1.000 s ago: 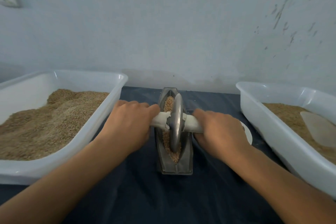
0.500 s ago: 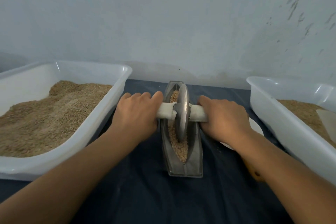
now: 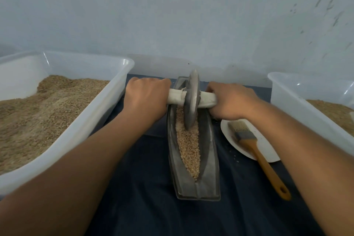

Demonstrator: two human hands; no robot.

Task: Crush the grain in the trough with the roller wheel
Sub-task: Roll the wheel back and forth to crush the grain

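A narrow grey metal trough (image 3: 210, 161) lies lengthwise on the dark cloth, holding a strip of tan grain (image 3: 188, 145). The grey roller wheel (image 3: 191, 99) stands upright in the trough's far half, its rim down in the grain. A white-wrapped axle handle (image 3: 206, 99) runs through the wheel. My left hand (image 3: 145, 99) grips the handle's left end. My right hand (image 3: 231, 101) grips the right end. Both arms reach forward from the near edge.
A large white tub (image 3: 107, 105) full of grain stands at the left, close to my left forearm. Another white tub (image 3: 298, 105) with grain is at the right. A white plate (image 3: 268, 149) with a wooden-handled brush (image 3: 256, 149) lies beside the trough, under my right wrist.
Both hands have pushed the wheel away from me along the trough toward its far end. More grain shows in the near half, and the plate and brush have come into view.
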